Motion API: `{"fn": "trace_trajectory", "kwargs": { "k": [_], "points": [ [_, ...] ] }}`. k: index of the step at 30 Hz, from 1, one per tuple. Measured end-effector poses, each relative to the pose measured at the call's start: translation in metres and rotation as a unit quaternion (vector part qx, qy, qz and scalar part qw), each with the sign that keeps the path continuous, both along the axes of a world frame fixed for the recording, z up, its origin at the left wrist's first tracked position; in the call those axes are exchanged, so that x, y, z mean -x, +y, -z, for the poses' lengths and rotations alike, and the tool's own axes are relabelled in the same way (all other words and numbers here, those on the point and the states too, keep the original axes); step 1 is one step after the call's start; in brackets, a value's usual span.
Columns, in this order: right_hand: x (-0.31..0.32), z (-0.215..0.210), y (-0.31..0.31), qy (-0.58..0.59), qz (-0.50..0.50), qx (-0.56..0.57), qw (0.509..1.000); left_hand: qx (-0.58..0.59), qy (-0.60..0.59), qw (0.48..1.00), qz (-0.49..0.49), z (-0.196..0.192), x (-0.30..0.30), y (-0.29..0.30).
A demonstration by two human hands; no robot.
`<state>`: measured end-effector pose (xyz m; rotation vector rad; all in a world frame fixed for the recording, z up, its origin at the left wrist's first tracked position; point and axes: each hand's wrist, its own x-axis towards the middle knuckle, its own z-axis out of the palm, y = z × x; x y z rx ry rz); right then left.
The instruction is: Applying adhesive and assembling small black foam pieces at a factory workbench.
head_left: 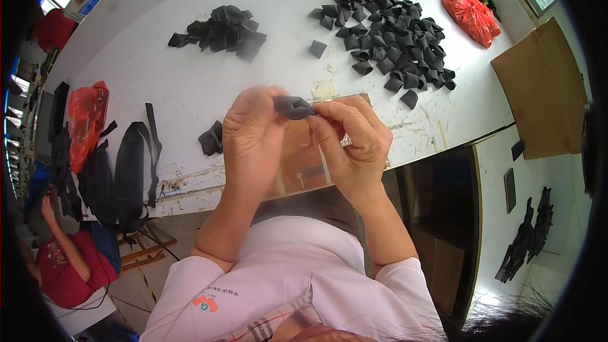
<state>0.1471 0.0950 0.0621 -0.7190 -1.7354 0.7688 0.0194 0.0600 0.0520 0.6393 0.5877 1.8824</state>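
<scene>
Hair [513, 325] sits nearest; fingers [345, 113] partly hide brown board [296, 152]

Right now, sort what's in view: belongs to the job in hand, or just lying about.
Job in hand, it seems:
held black fabric piece
larger heap of black pieces
smaller black heap, probably

Likely lying about:
red bag at upper right
cardboard box

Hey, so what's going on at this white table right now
The left hand and right hand hold a small black piece between them, above the white table. Beyond them, a smaller heap of black pieces lies to the left and a larger spread to the right, near a red plastic bag.
</scene>
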Motion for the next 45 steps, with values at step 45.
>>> {"fn": "trace_trajectory", "kwargs": {
  "k": [45],
  "points": [
    [0.014,0.057,-0.045,-0.027,-0.074,0.326,0.942,0.518,0.678,0.477,-0.211,0.13,0.137,-0.042]
  ]
}}
